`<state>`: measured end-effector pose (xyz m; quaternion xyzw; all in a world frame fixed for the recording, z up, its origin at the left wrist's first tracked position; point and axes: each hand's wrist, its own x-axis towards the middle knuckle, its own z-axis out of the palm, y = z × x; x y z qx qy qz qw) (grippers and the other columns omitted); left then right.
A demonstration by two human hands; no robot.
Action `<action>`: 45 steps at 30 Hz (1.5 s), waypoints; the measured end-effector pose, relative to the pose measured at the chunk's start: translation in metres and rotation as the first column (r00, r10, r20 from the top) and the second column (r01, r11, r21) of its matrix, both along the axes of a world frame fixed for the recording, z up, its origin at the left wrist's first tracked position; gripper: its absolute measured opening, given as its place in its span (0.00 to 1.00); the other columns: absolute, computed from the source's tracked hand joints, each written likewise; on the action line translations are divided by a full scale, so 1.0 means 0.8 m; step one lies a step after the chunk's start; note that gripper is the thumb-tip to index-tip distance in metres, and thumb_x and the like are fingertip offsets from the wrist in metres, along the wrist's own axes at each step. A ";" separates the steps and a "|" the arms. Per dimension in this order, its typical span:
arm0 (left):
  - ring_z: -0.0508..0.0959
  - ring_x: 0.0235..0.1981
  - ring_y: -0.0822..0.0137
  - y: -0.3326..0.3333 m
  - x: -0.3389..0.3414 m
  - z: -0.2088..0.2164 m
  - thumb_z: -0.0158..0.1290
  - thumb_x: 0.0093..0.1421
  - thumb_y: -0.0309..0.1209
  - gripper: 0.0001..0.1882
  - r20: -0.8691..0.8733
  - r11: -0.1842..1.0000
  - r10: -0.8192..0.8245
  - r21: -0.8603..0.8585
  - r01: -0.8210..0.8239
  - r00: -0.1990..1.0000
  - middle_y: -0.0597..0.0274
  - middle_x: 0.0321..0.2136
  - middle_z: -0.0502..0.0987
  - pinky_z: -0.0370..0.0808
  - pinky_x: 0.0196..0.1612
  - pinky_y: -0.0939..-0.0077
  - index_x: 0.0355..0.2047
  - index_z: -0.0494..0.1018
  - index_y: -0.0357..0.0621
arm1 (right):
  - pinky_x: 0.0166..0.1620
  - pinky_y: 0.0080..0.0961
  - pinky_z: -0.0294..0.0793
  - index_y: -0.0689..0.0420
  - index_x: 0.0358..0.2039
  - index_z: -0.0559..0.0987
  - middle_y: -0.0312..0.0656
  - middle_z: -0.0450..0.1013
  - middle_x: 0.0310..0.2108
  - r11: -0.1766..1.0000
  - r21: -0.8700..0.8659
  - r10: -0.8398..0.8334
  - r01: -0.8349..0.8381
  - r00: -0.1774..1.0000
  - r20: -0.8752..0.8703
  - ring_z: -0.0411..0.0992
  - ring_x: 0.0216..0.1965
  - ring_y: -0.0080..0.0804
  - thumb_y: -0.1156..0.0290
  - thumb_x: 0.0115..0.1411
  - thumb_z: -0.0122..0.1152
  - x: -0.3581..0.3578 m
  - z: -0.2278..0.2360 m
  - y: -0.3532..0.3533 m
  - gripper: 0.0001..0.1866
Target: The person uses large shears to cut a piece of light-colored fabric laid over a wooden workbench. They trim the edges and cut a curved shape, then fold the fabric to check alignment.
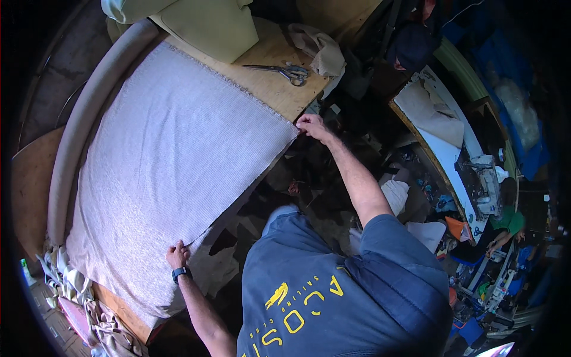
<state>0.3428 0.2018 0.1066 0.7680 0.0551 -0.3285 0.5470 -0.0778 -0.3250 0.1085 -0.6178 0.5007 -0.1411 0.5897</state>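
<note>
Fabric first: a big pale grey woven sheet (172, 154) lies flat over the plywood worktable (279, 89), its near edge hanging past the table's edge. I see the left hand (176, 254), dark watch on the wrist, fingers closed pinching that edge at the near-left, while the right hand (311, 127) pinches the far-right corner. I'd judge the spreading mostly done; the cloth looks smooth, and only squaring this edge seems left. Steel scissors (285, 72) sit untouched on bare wood beyond the corner, a cream cushion (202, 24) farther off
</note>
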 end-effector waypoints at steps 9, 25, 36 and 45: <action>0.65 0.14 0.76 -0.006 -0.002 0.006 0.58 0.57 0.23 0.15 -0.036 1.000 0.005 0.011 -0.004 0.999 0.65 0.18 0.68 0.59 0.13 0.82 0.24 0.60 0.46 | 0.27 0.19 0.68 0.57 0.27 0.79 0.31 0.71 0.22 0.981 -0.177 0.080 -0.083 0.997 -0.023 0.67 0.23 0.18 0.65 0.54 0.66 0.004 -0.009 0.008 0.09; 0.68 0.14 0.73 0.005 -0.023 0.004 0.57 0.57 0.21 0.14 -0.028 1.000 0.006 -0.022 -0.006 1.000 0.61 0.18 0.69 0.62 0.13 0.80 0.24 0.61 0.41 | 0.29 0.28 0.76 0.62 0.25 0.74 0.38 0.71 0.23 0.954 -0.203 0.201 -0.219 0.974 -0.107 0.73 0.28 0.26 0.72 0.57 0.54 -0.003 -0.026 0.001 0.07; 0.65 0.57 0.47 -0.076 -0.048 0.052 0.60 0.50 0.28 0.26 0.754 0.850 -0.433 0.524 -0.053 0.494 0.45 0.53 0.67 0.59 0.60 0.51 0.51 0.68 0.39 | 0.53 0.43 0.67 0.62 0.44 0.73 0.54 0.71 0.44 0.436 -0.854 0.176 -0.283 0.958 -0.228 0.68 0.49 0.52 0.66 0.53 0.59 0.113 0.031 0.098 0.19; 0.61 0.61 0.47 -0.165 0.104 0.014 0.53 0.57 0.29 0.22 0.784 0.852 -0.323 0.485 -0.198 0.531 0.41 0.58 0.64 0.58 0.62 0.55 0.52 0.68 0.36 | 0.61 0.46 0.58 0.55 0.52 0.72 0.52 0.66 0.56 0.046 -0.847 0.814 -0.529 0.511 -0.275 0.62 0.59 0.48 0.60 0.59 0.54 0.435 0.016 0.206 0.22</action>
